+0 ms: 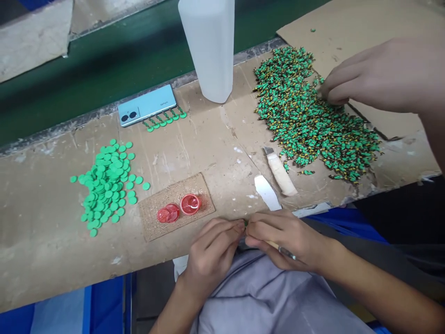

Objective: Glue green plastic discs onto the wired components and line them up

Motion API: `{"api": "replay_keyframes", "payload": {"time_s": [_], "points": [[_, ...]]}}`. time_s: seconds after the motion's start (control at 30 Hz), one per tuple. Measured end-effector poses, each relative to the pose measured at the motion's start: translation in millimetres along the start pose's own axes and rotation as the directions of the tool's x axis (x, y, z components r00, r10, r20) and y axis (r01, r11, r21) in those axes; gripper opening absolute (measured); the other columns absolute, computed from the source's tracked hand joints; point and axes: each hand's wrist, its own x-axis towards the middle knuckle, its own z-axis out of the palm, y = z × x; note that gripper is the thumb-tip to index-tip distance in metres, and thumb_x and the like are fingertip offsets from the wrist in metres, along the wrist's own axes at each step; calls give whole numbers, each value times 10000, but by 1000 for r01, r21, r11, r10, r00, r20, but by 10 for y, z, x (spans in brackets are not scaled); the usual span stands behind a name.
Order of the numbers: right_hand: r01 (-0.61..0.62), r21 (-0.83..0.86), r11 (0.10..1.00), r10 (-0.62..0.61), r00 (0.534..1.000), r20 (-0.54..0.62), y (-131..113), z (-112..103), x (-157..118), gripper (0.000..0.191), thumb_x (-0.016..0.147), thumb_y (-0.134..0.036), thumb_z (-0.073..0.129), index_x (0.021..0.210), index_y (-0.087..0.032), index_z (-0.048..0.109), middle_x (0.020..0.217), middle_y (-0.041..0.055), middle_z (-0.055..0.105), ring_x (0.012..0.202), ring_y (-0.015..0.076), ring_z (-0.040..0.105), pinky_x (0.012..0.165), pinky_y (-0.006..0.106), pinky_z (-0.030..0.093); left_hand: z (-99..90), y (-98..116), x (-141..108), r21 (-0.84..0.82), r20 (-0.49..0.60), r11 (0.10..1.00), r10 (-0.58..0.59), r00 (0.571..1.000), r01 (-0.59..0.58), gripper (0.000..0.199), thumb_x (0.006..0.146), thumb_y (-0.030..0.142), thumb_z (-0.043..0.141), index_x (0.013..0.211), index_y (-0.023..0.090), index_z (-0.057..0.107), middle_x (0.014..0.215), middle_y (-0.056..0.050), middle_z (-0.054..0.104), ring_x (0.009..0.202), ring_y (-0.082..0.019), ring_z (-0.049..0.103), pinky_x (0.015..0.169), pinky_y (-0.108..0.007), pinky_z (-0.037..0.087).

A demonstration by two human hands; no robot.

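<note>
1. Because it is so small, the green piece point(246, 223) is held right at the fingertips, just off the near edge of the bench point(212, 148), probably for close, steady handling.
2. Little of it shows: a dark green fleck, with its outline and any detail hidden by fingers, so whether it is a figure or a disc cannot be told.
3. The left hand point(215, 246) seems to pinch it; the right hand point(285, 236) meets it there, fingers curled around a thin tool point(273, 244) with a pale shaft and metallic end, gripped low like a pen, presumably for control.
4. Just beyond, two red cups point(190, 204) sit on a mat point(150, 230), which perhaps catches drips and keeps them within reach.
5. To the right lie a white strip point(267, 192) and a wrapped blade point(282, 175), its wrapping likely there for grip.
6. Loose discs point(107, 181) are heaped left and figures point(306, 120) right, which keeps the kinds apart; a co-worker's hand point(375, 79) reaches into the figures, its hold unclear.
7. Farther back, six based figures point(166, 118) line the phone point(148, 105), perhaps for support, near a white container point(213, 51).
</note>
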Motion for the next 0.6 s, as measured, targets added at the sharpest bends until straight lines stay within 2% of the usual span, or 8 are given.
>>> {"api": "replay_keyframes", "payload": {"time_s": [0.27, 0.6], "points": [[13, 106, 994, 5, 986, -167, 89, 88, -143, 190, 1070, -193, 403, 956, -183, 555, 745, 35, 638, 676, 143, 620, 625, 228, 512, 8, 10, -6, 21, -12, 1000, 8, 1000, -8, 277, 860, -70, 691, 1092, 83, 687, 989, -131, 771, 894, -190, 711, 769, -318, 633], [-17, 43, 999, 20, 996, -82, 62, 52, -87, 207, 1084, -208, 391, 940, -196, 540, 745, 28, 638, 663, 141, 615, 608, 229, 501, 23, 2, 1, 25, -23, 1000, -3, 1000, 3, 258, 880, -47, 677, 1075, 122, 685, 985, -116, 778, 874, -194, 727, 760, -324, 635]]}}
